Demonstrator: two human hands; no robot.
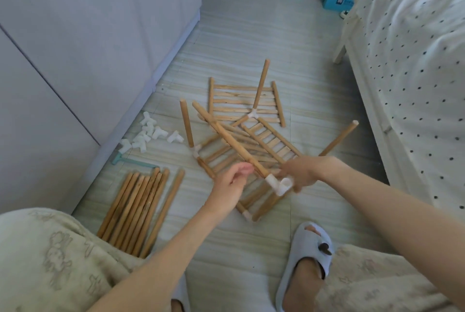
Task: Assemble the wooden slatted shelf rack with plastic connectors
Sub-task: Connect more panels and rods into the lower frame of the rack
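Between the two hands lies a white plastic connector (279, 186), a smooth elbow with round open sockets, capping the near end of a long round wooden dowel (226, 138) that slants away up-left over the slats. The right hand (300, 173) touches this connector from the right; its fingers (289, 169) are blurred, curled toward the piece, and I cannot tell whether they truly clamp it. The left hand (232, 186) hangs just left of the dowel, its fingers (242, 168) loosely curled and apart, holding nothing.

Under and just beyond the fingers rests the partly built rack (226, 158): flat pale slats set like ladder rungs between round rails, with white connectors at its corners and smooth posts rising at angles from them. Behind it a second slatted panel (241, 100) lies flat on the floor.

Left of the left hand's fingers, a bundle of spare dowels (136, 211) lies side by side, straight and matt, their grain showing. Farther left and beyond them, a loose heap of white connectors (148, 135) sits near the base of a plain grey cabinet (75, 60), with a pale green tool (130, 160) close by.

All of this lies on a floor (239, 34) of glossy tiles with wood-like streaks. Right of the right hand's fingers stands a bed (415, 60) under a cream dotted cover. Nearest the camera are fleecy patterned trousers and a soft grey slipper (309, 248).
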